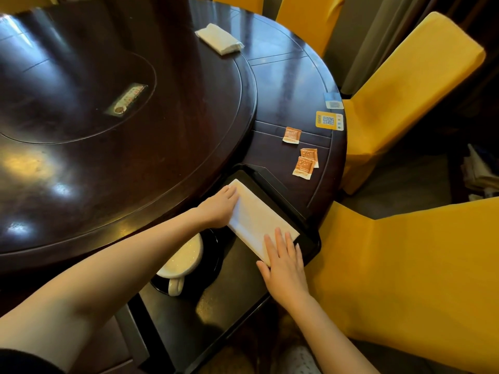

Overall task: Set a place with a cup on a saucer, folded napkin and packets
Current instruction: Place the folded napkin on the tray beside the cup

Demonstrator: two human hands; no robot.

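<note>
A white folded napkin [255,220] lies on a black tray [307,233] at the table's near edge. My left hand [220,209] rests flat against the napkin's left side. My right hand [285,265] presses flat on its near corner. A white cup [183,259] sits on a black saucer [213,255] on the tray, partly under my left forearm. Three orange packets lie on the table beyond the tray: one [292,135] farther off, two [306,161] overlapping.
A second folded napkin [218,38] lies at the far side of the dark round table [162,163], which has a raised turntable [108,117]. QR stickers [329,120] sit at the table's edge. Yellow-covered chairs [405,103] ring the right side.
</note>
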